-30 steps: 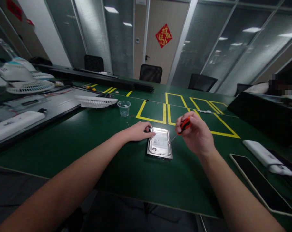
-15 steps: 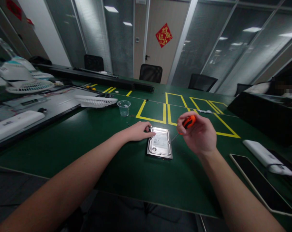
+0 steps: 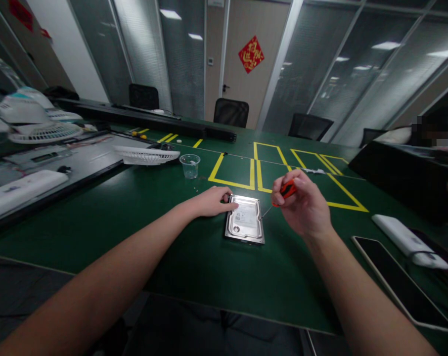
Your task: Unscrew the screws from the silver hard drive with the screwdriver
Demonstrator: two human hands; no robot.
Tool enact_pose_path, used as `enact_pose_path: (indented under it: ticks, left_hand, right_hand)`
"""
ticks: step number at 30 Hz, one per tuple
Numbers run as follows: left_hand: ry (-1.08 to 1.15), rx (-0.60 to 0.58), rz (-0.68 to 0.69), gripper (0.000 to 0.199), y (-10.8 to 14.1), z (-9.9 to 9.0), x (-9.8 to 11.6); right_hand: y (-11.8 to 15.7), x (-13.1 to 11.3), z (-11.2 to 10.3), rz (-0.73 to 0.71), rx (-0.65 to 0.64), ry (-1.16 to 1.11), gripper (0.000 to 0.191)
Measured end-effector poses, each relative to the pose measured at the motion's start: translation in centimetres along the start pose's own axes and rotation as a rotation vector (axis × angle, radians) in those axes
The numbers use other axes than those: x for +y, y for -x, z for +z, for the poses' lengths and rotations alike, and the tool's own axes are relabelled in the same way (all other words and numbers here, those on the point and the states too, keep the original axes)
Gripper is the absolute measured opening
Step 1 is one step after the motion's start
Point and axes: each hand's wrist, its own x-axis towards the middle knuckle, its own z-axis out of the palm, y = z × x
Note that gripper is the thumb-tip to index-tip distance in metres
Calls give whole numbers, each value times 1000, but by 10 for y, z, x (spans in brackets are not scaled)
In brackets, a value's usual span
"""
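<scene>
A silver hard drive (image 3: 248,222) with a pale label lies flat on the green table (image 3: 194,262). My left hand (image 3: 217,201) grips its upper left side, thumb on the top face and fingers at the edge. In my right hand (image 3: 301,202) is a screwdriver (image 3: 286,192) with an orange and black handle. Its thin shaft slants down to the left, and the tip meets the right edge of the drive. A clear plastic cup (image 3: 190,167) stands beyond my left hand, with tiny dark bits on the table near it.
At the left are a white fan grille (image 3: 146,155), a white power strip (image 3: 27,192) and a large opened panel. On the right lie a phone-like black slab (image 3: 402,282) and a white bar (image 3: 409,241). Behind them, a person's hand is beside a large black box (image 3: 402,178).
The screwdriver handle has turned slightly within my right hand, and the fingers have shifted a little to the left. My left hand and the hard drive stay in place.
</scene>
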Motion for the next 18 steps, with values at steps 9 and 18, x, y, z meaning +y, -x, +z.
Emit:
enact_pose_path:
  ticks: [9,18]
  left_hand:
    - [13,-7,-2,64,0,0,-2]
    - [16,-12,-2,61,0,-1,0]
  right_hand:
    - [-1,0,-2,-23,-7,3,29]
    - [0,-1,-2,-10,1,-6,16]
